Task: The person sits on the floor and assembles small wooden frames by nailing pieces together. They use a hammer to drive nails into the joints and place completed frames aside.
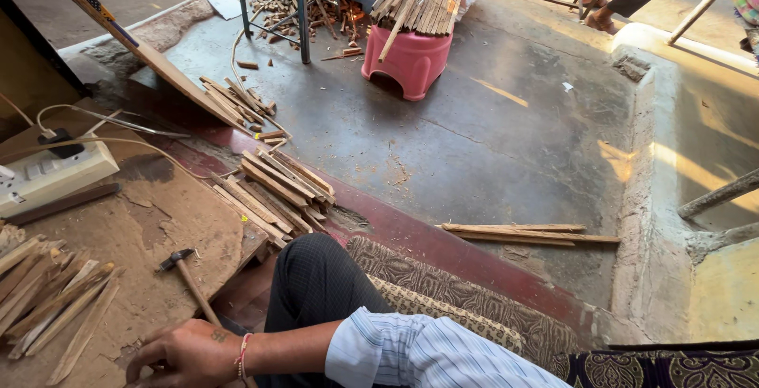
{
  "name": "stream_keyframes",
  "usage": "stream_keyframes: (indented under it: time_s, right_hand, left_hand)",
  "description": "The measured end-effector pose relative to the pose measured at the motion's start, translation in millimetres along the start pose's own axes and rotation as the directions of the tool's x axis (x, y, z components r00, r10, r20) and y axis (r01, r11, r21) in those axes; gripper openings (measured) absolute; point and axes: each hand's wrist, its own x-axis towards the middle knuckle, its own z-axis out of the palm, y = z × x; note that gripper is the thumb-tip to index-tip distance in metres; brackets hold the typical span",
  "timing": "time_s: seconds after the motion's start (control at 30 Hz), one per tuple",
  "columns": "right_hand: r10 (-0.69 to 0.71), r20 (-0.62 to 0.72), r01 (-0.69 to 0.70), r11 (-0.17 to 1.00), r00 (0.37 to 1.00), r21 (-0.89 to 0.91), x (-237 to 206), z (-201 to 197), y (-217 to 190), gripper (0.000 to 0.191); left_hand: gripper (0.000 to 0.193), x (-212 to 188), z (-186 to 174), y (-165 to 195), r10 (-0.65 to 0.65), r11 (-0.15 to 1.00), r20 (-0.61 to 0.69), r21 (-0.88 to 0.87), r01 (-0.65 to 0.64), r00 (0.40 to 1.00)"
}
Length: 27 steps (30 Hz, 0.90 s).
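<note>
A hammer [186, 275] with a wooden handle lies on the worn wooden table [174, 214], its handle end just beside the one hand [186, 354] in view. That hand rests fingers curled on the table edge; which hand it is, and whether it grips anything, cannot be told. Thin wood strips [47, 293] lie to the left, a white power strip [51, 175] beyond.

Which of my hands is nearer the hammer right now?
Right. The right hand rests on the board, just below the handle end of the hammer. The left hand is out of view.
</note>
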Motion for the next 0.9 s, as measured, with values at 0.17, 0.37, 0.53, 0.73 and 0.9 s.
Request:
stream_keyframes:
  time_s: [0.17, 0.37, 0.53, 0.73, 0.9]
  right_hand:
    - [-0.052, 0.011, 0.053, 0.984, 0.999, -0.173, 5, -4, -9, 0.025]
    - [-0.036, 0.001, 0.036, 0.996, 0.999, -0.077, -1, -4, -14, 0.022]
    - [-0.092, -0.042, 0.092, 0.996, 0.995, -0.017, -5, 0, -3, 0.022]
    - [0.03, -0.048, -0.032, 0.999, 0.998, -0.033, 0, -1, 25, 0.022]
    - [0.124, 0.037, -0.13, 0.948, 0.992, 0.289, 2, -2, 31, 0.015]
  left_hand:
    - [0.012, -9, -15, -24, -0.046, 0.983, -0.018, -0.179, 0.042, 0.999]
    - [0.012, -18, -30, -18, -0.096, 0.964, -0.015, -0.25, 0.089, 0.995]
    - [0.025, -19, -27, -25, 0.0, 0.979, -0.017, 0.204, 0.004, 1.0]
    - [0.066, -41, 79, 13, -0.166, -0.14, -0.179, 0.978, 0.156, 0.97]
    - [0.033, -30, 78, -3, -0.207, -0.219, -0.036, 0.976, -0.011, 0.978]
